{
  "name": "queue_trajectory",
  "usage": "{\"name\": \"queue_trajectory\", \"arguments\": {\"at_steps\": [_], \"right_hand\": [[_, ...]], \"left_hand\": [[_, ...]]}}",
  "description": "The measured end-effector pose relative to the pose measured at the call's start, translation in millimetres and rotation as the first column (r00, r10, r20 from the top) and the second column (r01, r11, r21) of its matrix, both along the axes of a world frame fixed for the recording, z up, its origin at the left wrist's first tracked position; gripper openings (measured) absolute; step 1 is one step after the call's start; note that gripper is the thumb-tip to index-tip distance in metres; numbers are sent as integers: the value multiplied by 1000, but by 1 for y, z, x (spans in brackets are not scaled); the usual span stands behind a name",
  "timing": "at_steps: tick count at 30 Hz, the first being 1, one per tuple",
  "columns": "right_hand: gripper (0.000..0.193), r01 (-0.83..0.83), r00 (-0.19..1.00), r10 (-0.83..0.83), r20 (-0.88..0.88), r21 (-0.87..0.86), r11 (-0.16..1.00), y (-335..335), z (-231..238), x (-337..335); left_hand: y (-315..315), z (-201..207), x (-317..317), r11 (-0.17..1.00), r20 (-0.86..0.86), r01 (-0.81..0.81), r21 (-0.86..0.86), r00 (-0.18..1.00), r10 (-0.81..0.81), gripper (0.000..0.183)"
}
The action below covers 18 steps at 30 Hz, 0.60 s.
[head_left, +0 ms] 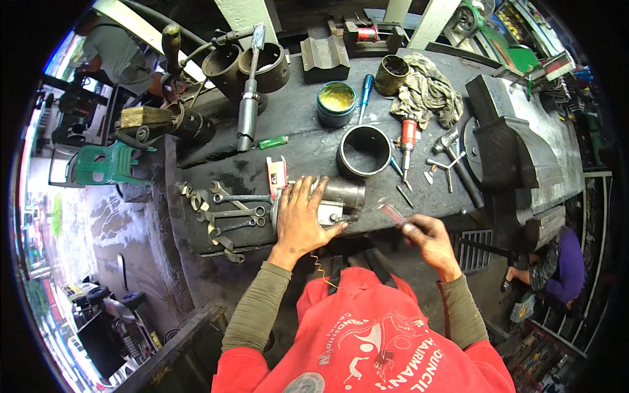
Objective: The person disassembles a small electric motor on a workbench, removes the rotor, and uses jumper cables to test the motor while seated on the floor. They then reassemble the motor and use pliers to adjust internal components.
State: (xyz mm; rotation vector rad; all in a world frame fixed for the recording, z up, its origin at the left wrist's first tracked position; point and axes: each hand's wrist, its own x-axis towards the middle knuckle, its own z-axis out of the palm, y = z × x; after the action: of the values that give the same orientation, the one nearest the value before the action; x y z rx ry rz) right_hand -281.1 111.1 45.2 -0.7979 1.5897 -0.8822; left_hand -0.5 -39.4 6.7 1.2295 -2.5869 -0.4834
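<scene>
My left hand point(303, 216) lies over a starter motor point(344, 194) near the bench's front edge, fingers across its silver housing and thumb along the near side. The motor rests on its side, its dark cylinder pointing right. In my right hand point(426, 237) is a short tool with a clear reddish body point(394, 214), pinched between thumb and fingers just right of the motor; its tip is too small to make out. An open metal ring point(365, 151) stands behind the motor. A red and white box point(276, 173) sits by my left fingertips.
Several wrenches point(239, 213) lie left of the motor. Behind are a tub of yellow grease point(336, 103), a blue screwdriver point(366, 95) and a rag point(429, 88). A red-handled tool point(408, 137), a hammer point(462, 167) and a large vise point(517, 154) occupy the right. A person point(563, 268) crouches at far right.
</scene>
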Motion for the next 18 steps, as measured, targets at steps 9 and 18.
{"name": "queue_trajectory", "arguments": {"at_steps": [9,18], "right_hand": [[36,-407,621,367,-693,116,906,-76,29,47],[33,-677,224,363,-904,123,725,-121,6,51]], "left_hand": [[-7,-15,7,992,-73,68,-105,994,-76,109],[-8,-23,9,988,-120,65,-137,989,-82,109]]}}
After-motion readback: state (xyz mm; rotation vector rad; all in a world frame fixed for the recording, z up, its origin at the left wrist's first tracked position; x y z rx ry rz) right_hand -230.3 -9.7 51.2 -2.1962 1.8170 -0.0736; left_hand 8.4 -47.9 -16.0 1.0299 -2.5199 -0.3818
